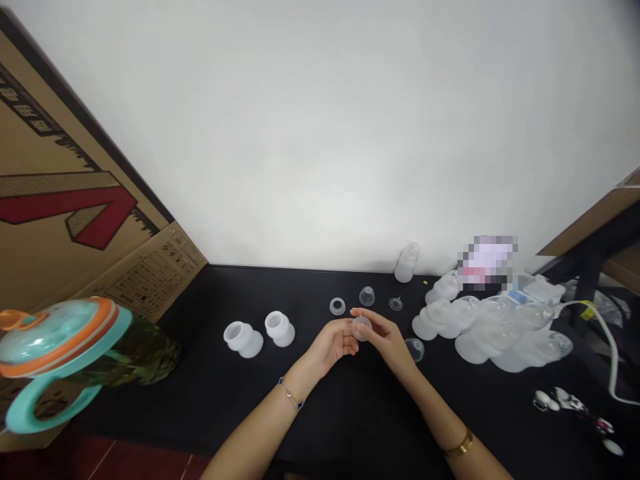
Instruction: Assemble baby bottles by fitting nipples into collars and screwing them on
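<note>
My left hand and my right hand meet over the black table, with their fingers closed round a small translucent round piece. Its exact kind is partly hidden by the fingers. Just beyond the hands lie a white ring, a clear dome cap and a small clear nipple-like part. Another clear dome cap rests beside my right wrist. To the left are two open white bottles, one lying tilted in view and the other close by.
Several capped white baby bottles crowd the right side; one more bottle stands by the wall. A large teal-lidded jug and a cardboard box occupy the left. A white cable and keys lie far right.
</note>
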Demonstrator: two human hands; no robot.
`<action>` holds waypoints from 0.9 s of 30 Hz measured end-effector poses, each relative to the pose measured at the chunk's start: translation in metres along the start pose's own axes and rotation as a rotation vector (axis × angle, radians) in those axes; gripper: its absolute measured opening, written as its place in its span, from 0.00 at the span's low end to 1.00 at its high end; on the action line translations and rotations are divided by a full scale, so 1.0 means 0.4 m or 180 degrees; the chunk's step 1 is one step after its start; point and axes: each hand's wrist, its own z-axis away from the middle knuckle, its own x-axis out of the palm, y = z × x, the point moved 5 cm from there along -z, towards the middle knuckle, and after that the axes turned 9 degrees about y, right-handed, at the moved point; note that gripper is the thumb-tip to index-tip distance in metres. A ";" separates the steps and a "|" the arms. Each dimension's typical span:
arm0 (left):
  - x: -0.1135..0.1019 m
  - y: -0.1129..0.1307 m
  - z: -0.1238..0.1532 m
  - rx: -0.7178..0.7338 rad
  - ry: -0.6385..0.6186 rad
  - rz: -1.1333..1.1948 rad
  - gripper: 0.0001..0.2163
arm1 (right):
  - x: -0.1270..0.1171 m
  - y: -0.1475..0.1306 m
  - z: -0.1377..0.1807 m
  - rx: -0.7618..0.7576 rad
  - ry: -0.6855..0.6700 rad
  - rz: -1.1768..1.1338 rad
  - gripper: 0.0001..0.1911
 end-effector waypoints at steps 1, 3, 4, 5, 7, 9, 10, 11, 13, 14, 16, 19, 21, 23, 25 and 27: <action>-0.001 -0.003 0.000 -0.0027 0.0001 0.0047 0.09 | 0.003 -0.002 0.002 0.0045 -0.0063 0.0009 0.21; -0.002 -0.006 0.000 -0.0020 0.0013 0.0057 0.09 | 0.005 -0.003 0.003 0.0122 -0.0149 0.0006 0.21; -0.002 -0.006 0.000 0.0003 0.0019 0.0031 0.09 | 0.004 -0.002 0.002 0.0153 -0.0170 -0.0005 0.21; -0.001 -0.006 0.000 0.0022 0.0020 -0.0003 0.09 | 0.003 0.000 0.001 0.0174 -0.0168 -0.0012 0.21; 0.003 -0.006 0.001 0.0039 0.0007 -0.0074 0.08 | -0.002 0.005 -0.002 0.0179 -0.0135 0.0004 0.20; 0.007 -0.007 0.003 0.0030 -0.0009 -0.0122 0.09 | -0.006 0.006 -0.005 0.0143 -0.0076 0.0032 0.18; 0.009 -0.007 0.004 0.0022 -0.0012 -0.0137 0.09 | -0.008 0.006 -0.006 0.0130 -0.0048 0.0042 0.17; 0.010 -0.007 0.005 0.0017 -0.0014 -0.0151 0.09 | -0.009 0.005 -0.006 0.0129 -0.0027 0.0043 0.17; 0.013 -0.006 0.007 0.0023 -0.0023 -0.0186 0.10 | -0.009 0.004 -0.005 0.0163 0.0001 0.0010 0.15; 0.014 -0.006 0.008 0.0032 -0.0031 -0.0199 0.10 | -0.009 0.003 -0.004 0.0183 0.0008 -0.0018 0.14; 0.016 -0.004 0.010 0.0050 -0.0043 -0.0217 0.10 | -0.009 0.002 -0.003 0.0221 0.0023 -0.0078 0.13; 0.017 -0.005 0.011 0.0044 -0.0030 -0.0246 0.11 | -0.011 0.003 -0.003 0.0288 0.0075 -0.0123 0.12; 0.018 -0.005 0.012 0.0057 -0.0027 -0.0267 0.11 | -0.012 0.005 -0.004 0.0322 0.0110 -0.0134 0.12; 0.019 -0.005 0.013 0.0080 -0.0036 -0.0270 0.11 | -0.013 0.006 -0.006 0.0324 0.0144 -0.0152 0.12; 0.021 -0.005 0.013 0.0092 -0.0050 -0.0257 0.10 | -0.015 0.008 -0.007 0.0317 0.0165 -0.0179 0.12; 0.022 -0.006 0.013 0.0088 -0.0057 -0.0234 0.10 | -0.017 0.009 -0.008 0.0326 0.0177 -0.0186 0.12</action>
